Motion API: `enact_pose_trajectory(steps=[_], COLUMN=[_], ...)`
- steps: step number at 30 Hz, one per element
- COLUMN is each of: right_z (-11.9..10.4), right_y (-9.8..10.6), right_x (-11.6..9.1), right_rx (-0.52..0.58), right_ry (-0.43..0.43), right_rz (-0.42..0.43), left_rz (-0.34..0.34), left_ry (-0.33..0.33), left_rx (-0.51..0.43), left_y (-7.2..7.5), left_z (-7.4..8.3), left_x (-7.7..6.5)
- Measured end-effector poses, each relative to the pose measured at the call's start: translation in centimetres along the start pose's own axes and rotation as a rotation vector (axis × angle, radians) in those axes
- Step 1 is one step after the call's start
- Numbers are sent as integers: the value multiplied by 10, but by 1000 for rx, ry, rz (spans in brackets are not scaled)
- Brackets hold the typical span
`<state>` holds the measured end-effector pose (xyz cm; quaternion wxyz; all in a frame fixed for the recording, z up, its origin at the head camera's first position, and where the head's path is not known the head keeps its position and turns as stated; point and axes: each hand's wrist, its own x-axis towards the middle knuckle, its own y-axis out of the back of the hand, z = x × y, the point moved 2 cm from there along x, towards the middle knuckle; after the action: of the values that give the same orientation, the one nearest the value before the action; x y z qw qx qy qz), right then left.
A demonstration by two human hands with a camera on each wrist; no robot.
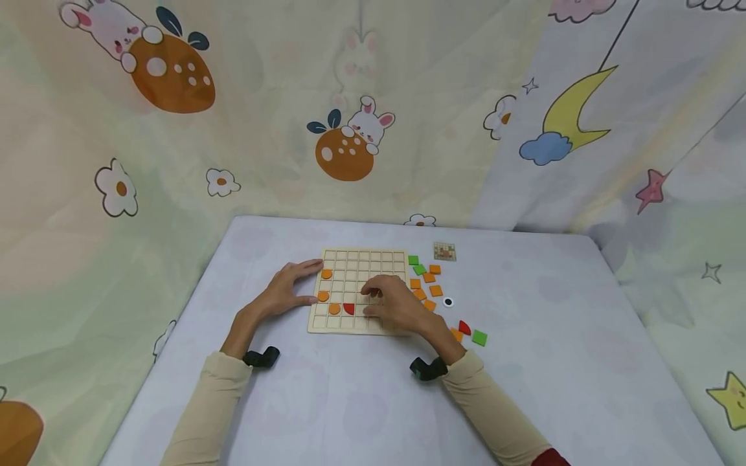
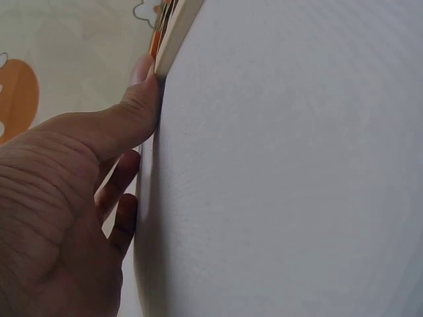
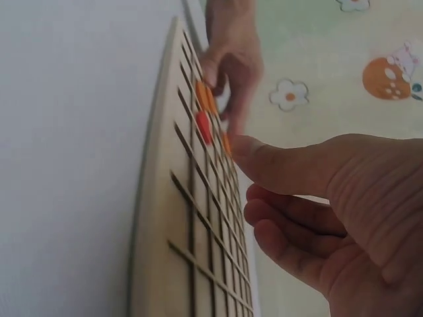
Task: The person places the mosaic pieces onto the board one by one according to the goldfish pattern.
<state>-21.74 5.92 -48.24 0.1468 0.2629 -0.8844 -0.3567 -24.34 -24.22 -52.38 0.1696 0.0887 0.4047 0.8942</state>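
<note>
A pale wooden grid board (image 1: 361, 259) lies on the table. Three orange discs (image 1: 327, 274) and a red quarter-circle piece (image 1: 348, 309) sit in squares on its left side. My left hand (image 1: 285, 290) touches the board's left edge with its fingers and thumb spread; in the left wrist view the thumb (image 2: 132, 112) is right at the board's side. Over the right half of the board hovers my right hand (image 1: 396, 303), its fingers loosely bent with a gap between thumb and forefinger, and nothing shows between them. It hides the squares beneath.
To the board's right are scattered orange squares (image 1: 436, 290), green squares (image 1: 413, 260), another red quarter-circle piece (image 1: 464, 328) and a white round piece (image 1: 448, 302) with a black centre. A small patterned card (image 1: 445, 251) lies behind them. A printed cloth hangs beyond the table.
</note>
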Motion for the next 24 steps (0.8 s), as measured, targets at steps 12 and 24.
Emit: enact_pose_trajectory(steps=[12, 24], right_z=[48, 85], right_y=[56, 93], right_x=[-30, -65], right_rx=[-25, -97], right_ry=[-88, -197], right_rz=[93, 123], left_rz=[-3, -7], left_ry=[-6, -2], left_rx=[18, 4], left_y=[1, 0], left_z=[0, 1], left_x=[-2, -1])
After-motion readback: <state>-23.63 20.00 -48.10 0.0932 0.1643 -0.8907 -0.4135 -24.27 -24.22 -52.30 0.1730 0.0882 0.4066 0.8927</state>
